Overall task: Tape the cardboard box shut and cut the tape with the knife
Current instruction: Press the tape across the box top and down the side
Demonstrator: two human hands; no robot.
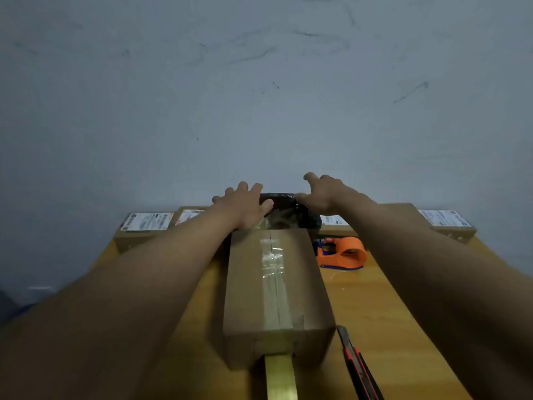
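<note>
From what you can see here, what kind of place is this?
Probably a small parcel-packing station. A half-taped cardboard box lies on a wooden table, labelled parcels line the bare wall, and an orange tape dispenser and knife lie ready.

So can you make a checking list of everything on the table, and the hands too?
Surface: wooden table, some bare.
Job's things: cardboard box, centre, clear tape along its seam; knife lying right of it.
Clutter: orange tape dispenser; labelled boxes at the wall; dark wrapped bundle.
Hands: left hand and right hand on the bundle, fingers spread.
Cables: nothing seen.
Surroundings: scuffed pale wall.
</note>
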